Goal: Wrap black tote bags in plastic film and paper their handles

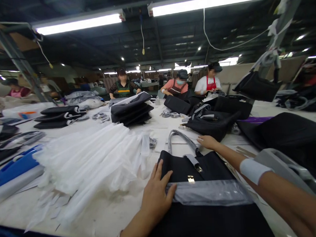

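Note:
A black handbag [205, 222] lies in front of me, with a gold clasp [191, 179] and a grey-wrapped handle [180, 133]. A strip of clear plastic wrap [209, 193] crosses its front. My left hand [158, 189] lies on its left side, fingers spread and partly over the plastic. Two forearms overlap at the right. One wears a white wristband [256, 170]; a hand [208, 142] reaches to the far end of the bag beside the handle. Which forearm is mine I cannot tell, and the fingers' grip is unclear.
White tissue sheets [91, 161] spread at the left, near a blue roll [17, 161]. Stacked black bags [131, 109] stand beyond, and more black bags [213, 121] lie at the right. A grey plastic object [279, 168] sits by the forearms. Several people work across the table.

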Available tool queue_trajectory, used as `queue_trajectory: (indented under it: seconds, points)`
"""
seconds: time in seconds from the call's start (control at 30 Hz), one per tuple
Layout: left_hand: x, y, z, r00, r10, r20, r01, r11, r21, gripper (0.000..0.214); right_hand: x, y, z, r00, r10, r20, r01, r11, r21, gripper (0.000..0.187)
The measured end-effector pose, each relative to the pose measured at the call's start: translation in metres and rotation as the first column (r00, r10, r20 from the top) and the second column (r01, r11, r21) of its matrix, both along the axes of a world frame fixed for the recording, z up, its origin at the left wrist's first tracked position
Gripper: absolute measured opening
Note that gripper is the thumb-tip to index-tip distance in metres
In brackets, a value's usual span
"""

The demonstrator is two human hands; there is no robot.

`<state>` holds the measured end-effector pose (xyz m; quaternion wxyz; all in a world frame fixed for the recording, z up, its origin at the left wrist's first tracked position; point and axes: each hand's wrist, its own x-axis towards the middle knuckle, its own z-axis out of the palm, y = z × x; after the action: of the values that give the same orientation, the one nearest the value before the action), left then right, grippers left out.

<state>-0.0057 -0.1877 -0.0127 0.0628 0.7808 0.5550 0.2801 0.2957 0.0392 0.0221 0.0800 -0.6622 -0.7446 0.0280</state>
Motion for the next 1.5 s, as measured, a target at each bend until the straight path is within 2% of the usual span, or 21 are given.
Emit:
queue_trajectory:
  seconds: [0.13, 0.23, 0.3, 0.4, 0.53, 0.63, 0.67, 0.73, 0.77, 0.83, 0.9, 0.93, 1.03, 1.1, 1.17, 1.23, 1.27, 1.3, 1.37, 1.43, 1.5]
  points:
    - [0.000, 0.000, -0.006, 1.000, 0.020, -0.005, -0.019, 0.996, 0.082, 0.038, -0.005, 0.037, -0.018, 0.992, -0.090, 0.087, 0.096, 0.993, -0.074, 0.033]
    - [0.000, 0.001, -0.008, 0.999, 0.030, 0.014, -0.032, 0.989, 0.143, 0.036, -0.006, 0.044, -0.024, 0.983, -0.130, 0.129, 0.140, 0.988, -0.069, 0.033]
    - [0.000, 0.001, -0.009, 0.999, 0.028, 0.032, -0.033, 0.987, 0.157, 0.035, -0.004, 0.043, -0.021, 0.981, -0.135, 0.140, 0.143, 0.989, -0.045, 0.028]
    - [-0.001, 0.001, -0.010, 0.998, 0.015, 0.066, -0.023, 0.993, 0.120, 0.035, 0.001, 0.036, -0.003, 0.982, -0.146, 0.123, 0.145, 0.989, 0.019, 0.023]
    - [-0.009, 0.003, -0.003, 0.973, 0.002, 0.233, -0.001, 1.000, -0.004, 0.039, -0.003, 0.011, 0.032, 0.989, -0.140, 0.048, 0.133, 0.982, 0.134, 0.035]
    - [-0.017, 0.012, 0.016, 0.870, 0.029, 0.492, -0.001, 0.998, -0.058, 0.042, -0.033, -0.030, 0.053, 0.982, 0.037, -0.187, -0.007, 0.988, 0.154, 0.044]
    - [-0.019, 0.016, 0.025, 0.810, 0.039, 0.586, 0.011, 0.997, -0.082, 0.044, -0.049, -0.048, 0.058, 0.912, 0.151, -0.382, -0.100, 0.984, 0.150, 0.044]
    - [-0.021, 0.023, 0.043, 0.671, 0.051, 0.739, 0.089, 0.985, -0.149, 0.050, -0.083, -0.086, 0.064, 0.651, 0.315, -0.691, -0.361, 0.929, 0.083, 0.042]
    - [-0.023, 0.025, 0.051, 0.615, 0.048, 0.787, 0.144, 0.975, -0.171, 0.051, -0.099, -0.104, 0.066, 0.569, 0.351, -0.744, -0.475, 0.878, 0.051, 0.040]
    - [-0.025, 0.029, 0.064, 0.538, 0.028, 0.843, 0.229, 0.957, -0.178, 0.049, -0.127, -0.131, 0.067, 0.503, 0.427, -0.751, -0.634, 0.773, 0.015, 0.035]
    - [-0.031, 0.032, 0.070, 0.517, 0.010, 0.856, 0.226, 0.963, -0.148, 0.044, -0.145, -0.144, 0.063, 0.491, 0.499, -0.714, -0.688, 0.725, 0.034, 0.034]
    - [-0.035, 0.034, 0.070, 0.528, 0.020, 0.849, 0.177, 0.975, -0.133, 0.043, -0.149, -0.144, 0.059, 0.494, 0.526, -0.692, -0.678, 0.732, 0.072, 0.035]
    - [-0.052, 0.046, 0.063, 0.610, 0.132, 0.781, -0.115, 0.990, -0.077, 0.040, -0.152, -0.133, 0.039, 0.553, 0.567, -0.611, -0.529, 0.805, 0.268, 0.038]
    - [-0.060, 0.058, 0.053, 0.599, 0.221, 0.770, -0.263, 0.962, -0.071, 0.037, -0.148, -0.124, 0.021, 0.597, 0.551, -0.583, -0.405, 0.834, 0.374, 0.039]
    - [-0.061, 0.069, 0.040, 0.523, 0.257, 0.812, -0.265, 0.955, -0.132, 0.034, -0.144, -0.119, 0.003, 0.612, 0.532, -0.585, -0.357, 0.846, 0.396, 0.040]
    - [-0.055, 0.073, 0.028, 0.461, 0.267, 0.847, -0.163, 0.963, -0.215, 0.033, -0.139, -0.116, -0.011, 0.618, 0.540, -0.571, -0.376, 0.841, 0.388, 0.041]
    - [-0.051, 0.073, 0.022, 0.479, 0.273, 0.834, -0.103, 0.961, -0.255, 0.032, -0.137, -0.116, -0.016, 0.621, 0.552, -0.557, -0.390, 0.834, 0.391, 0.041]
    - [-0.048, 0.072, 0.018, 0.535, 0.278, 0.798, -0.047, 0.953, -0.300, 0.032, -0.136, -0.116, -0.019, 0.623, 0.562, -0.545, -0.397, 0.827, 0.399, 0.041]
    - [-0.044, 0.067, 0.015, 0.693, 0.268, 0.669, 0.035, 0.915, -0.402, 0.030, -0.134, -0.116, -0.021, 0.628, 0.568, -0.532, -0.394, 0.821, 0.412, 0.041]
    - [-0.047, 0.064, 0.017, 0.814, 0.228, 0.534, 0.094, 0.856, -0.509, 0.024, -0.132, -0.116, -0.020, 0.632, 0.569, -0.526, -0.389, 0.820, 0.419, 0.040]
    - [-0.054, 0.066, 0.023, 0.876, 0.167, 0.453, 0.165, 0.779, -0.606, 0.015, -0.132, -0.117, -0.020, 0.634, 0.578, -0.514, -0.392, 0.813, 0.430, 0.038]
